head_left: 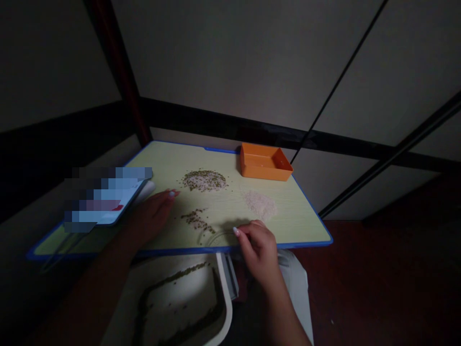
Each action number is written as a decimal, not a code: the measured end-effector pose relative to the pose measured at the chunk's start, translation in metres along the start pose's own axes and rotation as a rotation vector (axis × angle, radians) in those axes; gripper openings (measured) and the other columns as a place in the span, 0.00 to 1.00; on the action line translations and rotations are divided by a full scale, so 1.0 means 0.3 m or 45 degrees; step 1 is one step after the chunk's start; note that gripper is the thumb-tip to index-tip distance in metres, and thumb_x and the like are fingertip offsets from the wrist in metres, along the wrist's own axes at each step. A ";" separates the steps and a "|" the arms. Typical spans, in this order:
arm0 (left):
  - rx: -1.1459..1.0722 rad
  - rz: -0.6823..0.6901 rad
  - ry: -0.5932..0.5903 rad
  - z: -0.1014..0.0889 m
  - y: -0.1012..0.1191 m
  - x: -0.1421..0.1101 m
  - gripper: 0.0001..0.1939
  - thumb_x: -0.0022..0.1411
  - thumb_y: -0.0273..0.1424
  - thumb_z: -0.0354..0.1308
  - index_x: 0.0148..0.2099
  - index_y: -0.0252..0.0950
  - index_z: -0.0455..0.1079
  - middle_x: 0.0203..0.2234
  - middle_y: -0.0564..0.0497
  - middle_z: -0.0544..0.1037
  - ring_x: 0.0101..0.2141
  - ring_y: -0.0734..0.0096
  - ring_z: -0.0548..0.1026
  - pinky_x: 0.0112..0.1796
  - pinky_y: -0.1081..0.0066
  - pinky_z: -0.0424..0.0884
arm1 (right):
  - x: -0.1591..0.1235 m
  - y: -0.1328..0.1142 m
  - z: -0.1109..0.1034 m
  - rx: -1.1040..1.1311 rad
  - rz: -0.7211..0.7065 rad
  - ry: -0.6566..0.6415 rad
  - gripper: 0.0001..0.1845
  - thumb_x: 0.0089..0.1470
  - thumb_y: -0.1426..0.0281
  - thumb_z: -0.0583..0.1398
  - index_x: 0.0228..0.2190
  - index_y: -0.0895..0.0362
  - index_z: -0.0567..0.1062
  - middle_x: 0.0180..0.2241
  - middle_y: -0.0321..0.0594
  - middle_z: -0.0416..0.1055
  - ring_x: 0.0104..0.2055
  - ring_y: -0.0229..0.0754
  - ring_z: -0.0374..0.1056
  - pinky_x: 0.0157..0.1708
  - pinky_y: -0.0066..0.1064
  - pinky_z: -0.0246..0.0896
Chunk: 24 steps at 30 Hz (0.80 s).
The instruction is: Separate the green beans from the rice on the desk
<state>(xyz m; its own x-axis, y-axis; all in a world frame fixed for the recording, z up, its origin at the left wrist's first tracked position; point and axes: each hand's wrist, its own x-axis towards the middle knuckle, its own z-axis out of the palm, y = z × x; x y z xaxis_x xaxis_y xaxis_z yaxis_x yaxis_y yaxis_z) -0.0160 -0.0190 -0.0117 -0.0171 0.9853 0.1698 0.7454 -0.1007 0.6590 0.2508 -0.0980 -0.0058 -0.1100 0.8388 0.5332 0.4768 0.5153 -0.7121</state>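
My left hand (160, 209) is just above the yellow board, fingers stretched forward, its fingertips beside a mixed heap of green beans and pale grains (204, 180). Closer to me lies a smaller scatter of dark beans (197, 220). My right hand (258, 244) is closed at the board's front edge, thumb and fingers bent together. A faint, curved, see-through strip (218, 235) runs from near its thumb; I cannot tell whether the fingers hold it. Just beyond this hand lies a heap of white, rice-like grains (261, 204).
An orange box (266, 166) stands at the board's back right. On the left, a device with a lit, blurred screen (108, 199) leans. Below the blue-rimmed board (306, 226) is a white basin (226, 307) with green beans along its inner edges. A wall rises behind.
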 end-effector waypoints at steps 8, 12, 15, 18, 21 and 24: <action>0.031 0.034 0.019 0.004 -0.008 0.007 0.32 0.62 0.49 0.35 0.54 0.33 0.67 0.57 0.42 0.70 0.59 0.62 0.65 0.61 0.61 0.54 | -0.198 -0.041 0.142 0.549 0.464 -0.208 0.13 0.64 0.61 0.49 0.30 0.54 0.62 0.21 0.29 0.58 0.22 0.33 0.54 0.21 0.25 0.48; 0.099 0.099 0.045 0.003 -0.002 0.007 0.31 0.63 0.48 0.34 0.53 0.34 0.67 0.54 0.42 0.72 0.57 0.59 0.67 0.60 0.58 0.59 | -0.217 -0.017 0.152 0.852 0.528 -0.141 0.16 0.65 0.57 0.48 0.29 0.53 0.60 0.17 0.27 0.58 0.19 0.32 0.52 0.20 0.24 0.48; 0.143 0.126 0.038 0.001 0.015 0.004 0.31 0.63 0.46 0.35 0.53 0.32 0.68 0.56 0.40 0.71 0.58 0.58 0.66 0.61 0.58 0.57 | -0.215 -0.022 0.126 0.849 0.528 -0.097 0.16 0.64 0.57 0.49 0.29 0.53 0.60 0.17 0.27 0.59 0.19 0.32 0.53 0.21 0.24 0.48; 0.165 0.143 0.052 0.001 0.037 0.005 0.30 0.62 0.44 0.36 0.53 0.31 0.68 0.57 0.38 0.69 0.60 0.57 0.63 0.62 0.58 0.54 | -0.221 -0.034 0.094 0.821 0.530 -0.088 0.16 0.65 0.57 0.49 0.29 0.53 0.60 0.17 0.27 0.58 0.19 0.32 0.53 0.22 0.25 0.48; 0.191 0.160 0.088 0.007 0.056 0.016 0.29 0.62 0.44 0.37 0.54 0.31 0.67 0.57 0.39 0.69 0.60 0.56 0.63 0.61 0.58 0.55 | -0.236 -0.035 0.069 0.785 0.508 -0.159 0.16 0.65 0.57 0.48 0.29 0.53 0.60 0.17 0.27 0.59 0.20 0.32 0.55 0.23 0.25 0.50; 0.246 0.203 0.140 0.022 0.069 0.036 0.30 0.62 0.45 0.37 0.53 0.30 0.68 0.55 0.38 0.70 0.58 0.57 0.65 0.60 0.60 0.57 | -0.256 -0.026 0.059 0.731 0.481 -0.218 0.16 0.65 0.57 0.48 0.29 0.53 0.60 0.18 0.29 0.61 0.21 0.33 0.56 0.24 0.26 0.52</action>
<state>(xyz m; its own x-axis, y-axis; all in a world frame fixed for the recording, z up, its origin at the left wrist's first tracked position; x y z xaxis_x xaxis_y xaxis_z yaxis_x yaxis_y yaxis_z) 0.0037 -0.0097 -0.0011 0.0463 0.9373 0.3455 0.8575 -0.2147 0.4675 0.2402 -0.1634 -0.0494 -0.1857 0.9701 0.1565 -0.0203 0.1555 -0.9876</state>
